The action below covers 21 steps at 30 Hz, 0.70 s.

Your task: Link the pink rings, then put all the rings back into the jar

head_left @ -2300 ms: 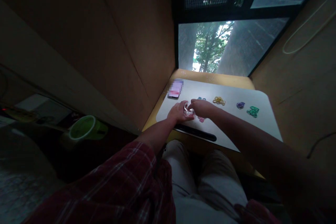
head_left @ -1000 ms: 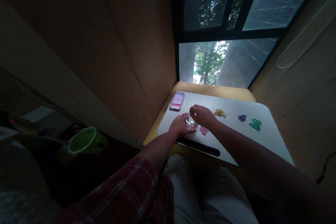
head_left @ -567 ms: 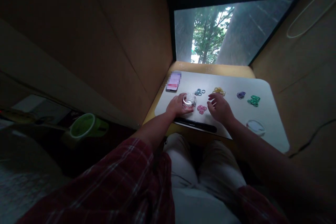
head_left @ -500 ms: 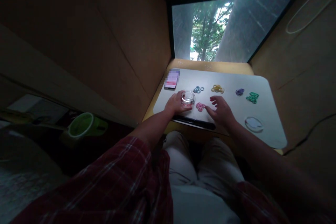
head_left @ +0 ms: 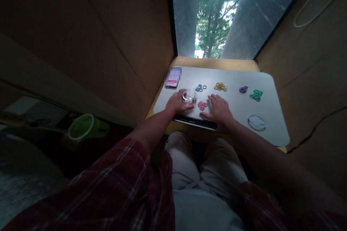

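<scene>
My left hand (head_left: 177, 102) is wrapped round a clear round jar (head_left: 189, 96) at the left of the white board (head_left: 235, 122). Something small and dark shows in the jar, too small to name. Just right of the jar lies a heap of pink rings (head_left: 202, 105), which look like small rubber bands. Beside that heap my right hand (head_left: 219, 109) rests on the board with its fingers apart, and nothing shows in it. Beyond the hands are groups of blue bands (head_left: 200, 87) and yellow bands (head_left: 221, 86). Purple bands (head_left: 243, 89) and green bands (head_left: 256, 95) lie farther right.
A phone (head_left: 173, 77) lies at the board's far left corner, and a round clear lid (head_left: 257, 122) at the right. A black strip (head_left: 195, 121) runs along the near edge. Left of the table stands a green bin (head_left: 82, 127). Walls and a window (head_left: 217, 25) enclose the table.
My right hand has come down onto the board, fingers lower and spread beside the pink bands. My left hand still holds the jar. The whole view has shifted slightly.
</scene>
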Each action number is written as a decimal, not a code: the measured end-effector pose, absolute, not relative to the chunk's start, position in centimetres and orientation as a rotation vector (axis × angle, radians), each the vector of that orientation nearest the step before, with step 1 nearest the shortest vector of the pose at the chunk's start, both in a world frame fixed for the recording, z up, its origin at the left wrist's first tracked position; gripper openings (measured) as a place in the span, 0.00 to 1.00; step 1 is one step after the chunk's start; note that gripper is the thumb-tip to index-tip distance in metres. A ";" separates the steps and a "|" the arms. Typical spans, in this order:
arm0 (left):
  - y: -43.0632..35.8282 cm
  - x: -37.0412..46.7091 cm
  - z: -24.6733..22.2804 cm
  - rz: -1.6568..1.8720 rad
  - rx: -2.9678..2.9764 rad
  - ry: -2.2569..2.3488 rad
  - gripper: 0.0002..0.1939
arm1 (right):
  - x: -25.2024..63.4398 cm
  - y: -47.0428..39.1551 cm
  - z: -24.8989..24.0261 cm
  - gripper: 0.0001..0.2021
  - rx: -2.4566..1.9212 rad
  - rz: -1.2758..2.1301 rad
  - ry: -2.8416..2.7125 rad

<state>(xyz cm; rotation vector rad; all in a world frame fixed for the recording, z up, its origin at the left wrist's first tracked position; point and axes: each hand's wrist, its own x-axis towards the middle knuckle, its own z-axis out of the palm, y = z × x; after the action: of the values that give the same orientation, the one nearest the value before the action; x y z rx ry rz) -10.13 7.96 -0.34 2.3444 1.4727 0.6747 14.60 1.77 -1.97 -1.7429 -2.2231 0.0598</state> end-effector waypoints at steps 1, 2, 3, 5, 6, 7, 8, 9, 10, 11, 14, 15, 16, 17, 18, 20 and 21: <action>7.9 -10.1 -0.3 0.679 2.344 1.472 0.47 | 14.5 1.8 -1.9 0.44 -1.756 0.053 -2.226; 7.9 -10.1 -0.3 0.684 2.344 1.470 0.47 | 14.4 1.7 -1.9 0.43 -1.765 0.049 -2.229; 7.9 -10.1 -0.3 0.688 2.344 1.471 0.46 | 14.3 1.8 -1.9 0.42 -1.766 0.050 -2.232; 7.9 -10.1 -0.2 0.689 2.346 1.476 0.46 | 14.2 1.8 -1.8 0.40 -1.739 0.062 -2.241; 7.8 -10.1 -0.1 0.686 2.348 1.479 0.47 | 14.1 1.9 -1.8 0.39 -1.716 0.070 -2.244; 7.8 -10.1 0.0 0.682 2.351 1.482 0.47 | 13.9 2.1 -1.7 0.38 -1.690 0.080 -2.245; 7.7 -10.1 0.1 0.678 2.353 1.482 0.47 | 13.7 2.2 -1.6 0.37 -1.664 0.088 -2.245; 7.7 -10.1 0.1 0.675 2.355 1.482 0.47 | 13.5 2.4 -1.5 0.35 -1.638 0.096 -2.245; 7.7 -10.1 0.2 0.673 2.357 1.480 0.47 | 13.2 2.5 -1.3 0.34 -1.612 0.103 -2.245; 7.7 -10.1 0.2 0.673 2.359 1.478 0.47 | 12.9 2.7 -1.2 0.33 -1.585 0.110 -2.250; 7.7 -10.2 0.2 0.680 2.365 1.470 0.47 | 12.2 3.3 -0.6 0.26 -1.532 0.112 -2.272; 7.7 -10.2 0.2 0.682 2.365 1.471 0.47 | 12.1 3.5 -0.4 0.24 -1.533 0.108 -2.281; 7.7 -10.2 0.2 0.680 2.363 1.476 0.47 | 12.0 3.8 -0.3 0.21 -1.540 0.101 -2.290; 7.7 -10.2 0.2 0.676 2.360 1.484 0.46 | 12.0 4.1 -0.2 0.18 -1.548 0.093 -2.300; 7.6 -10.1 0.3 0.670 2.355 1.490 0.46 | 12.1 4.4 -0.2 0.16 -1.555 0.085 -2.311; 7.5 -10.1 0.4 0.655 2.344 1.494 0.46 | 12.2 5.1 -0.2 0.13 -1.565 0.067 -2.324; 7.5 -10.1 0.5 0.649 2.340 1.493 0.46 | 12.3 5.4 -0.2 0.12 -1.571 0.056 -2.323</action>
<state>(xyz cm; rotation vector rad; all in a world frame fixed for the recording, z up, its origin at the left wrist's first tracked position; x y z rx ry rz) -10.09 7.46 0.51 2.3400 1.4933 0.6489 12.29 5.39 -0.23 -1.5712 -2.3229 0.0564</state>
